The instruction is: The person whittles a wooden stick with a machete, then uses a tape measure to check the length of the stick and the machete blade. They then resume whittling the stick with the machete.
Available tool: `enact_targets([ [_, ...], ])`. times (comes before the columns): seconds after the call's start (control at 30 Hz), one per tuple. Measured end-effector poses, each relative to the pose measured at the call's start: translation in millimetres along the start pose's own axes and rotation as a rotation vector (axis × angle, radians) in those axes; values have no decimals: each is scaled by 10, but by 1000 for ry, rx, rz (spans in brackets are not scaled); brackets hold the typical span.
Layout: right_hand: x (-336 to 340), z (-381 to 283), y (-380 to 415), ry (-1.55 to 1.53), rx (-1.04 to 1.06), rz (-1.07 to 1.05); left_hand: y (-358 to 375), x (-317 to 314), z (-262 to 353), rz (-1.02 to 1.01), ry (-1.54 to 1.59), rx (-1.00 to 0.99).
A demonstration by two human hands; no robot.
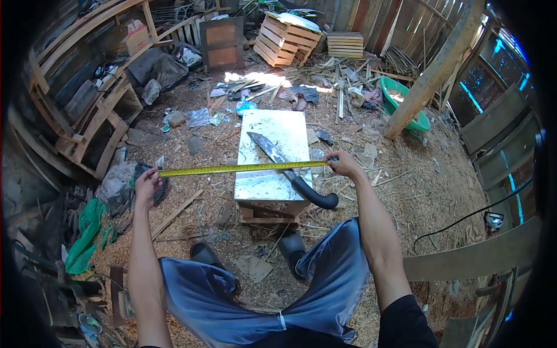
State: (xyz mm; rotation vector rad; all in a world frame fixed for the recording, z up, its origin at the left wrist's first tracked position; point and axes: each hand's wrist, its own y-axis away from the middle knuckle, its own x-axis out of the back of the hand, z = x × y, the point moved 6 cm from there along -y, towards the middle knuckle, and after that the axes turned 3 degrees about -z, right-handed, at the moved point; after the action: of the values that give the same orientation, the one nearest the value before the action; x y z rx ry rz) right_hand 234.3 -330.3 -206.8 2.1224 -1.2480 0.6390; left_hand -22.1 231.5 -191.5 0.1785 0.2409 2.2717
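Note:
A yellow tape measure (232,169) is stretched level between my two hands, above a white-topped low table (272,124). My left hand (147,187) pinches one end of the tape, out to the left of the table. At the other end my right hand (343,165) is closed on the tape, just right of the tabletop; a bit of blue-green shows at its fingers. Under the tape a machete (304,190) with a black curved handle lies slantwise across the tabletop. Its blade points to the far left, and the handle overhangs the near right edge.
Wood shavings and scraps cover the ground. A wooden rack (98,130) stands at left, with a green cloth or bag (86,235) nearer me. Slatted crates (284,42) stand at the back. On the right are a green basin (419,123) and a leaning wooden post (435,72).

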Motion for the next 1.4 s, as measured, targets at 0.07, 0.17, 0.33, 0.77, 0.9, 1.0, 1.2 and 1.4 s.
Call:
enact_targets([
  [0.07, 3, -26, 25, -19, -14, -10, -4, 7, -3, -3, 1, -4],
  [0.17, 14, 37, -11, 42, -59, 1, -14, 14, -16, -9, -7, -17],
  [0.33, 17, 56, -24, 41, -58, -10, -45, 40, -64, -23, -14, -21],
  [0.77, 30, -31, 46, -22, -26, -37, -34, 45, -70, -14, -76, -43],
  [0.9, 75, -65, 50, 1, -26, 36, -22, -20, -86, -66, -192, -50],
  [1.0, 188, -209, 139, 91, 21, 125, 31, -153, -123, -148, -216, -15],
  [1.2, 251, 34, 57, 73, -19, 191, 16, -234, -164, -199, -211, 63],
  [1.4, 243, -80, 84, 147, -2, 196, 75, -291, -90, -170, -161, 67],
])
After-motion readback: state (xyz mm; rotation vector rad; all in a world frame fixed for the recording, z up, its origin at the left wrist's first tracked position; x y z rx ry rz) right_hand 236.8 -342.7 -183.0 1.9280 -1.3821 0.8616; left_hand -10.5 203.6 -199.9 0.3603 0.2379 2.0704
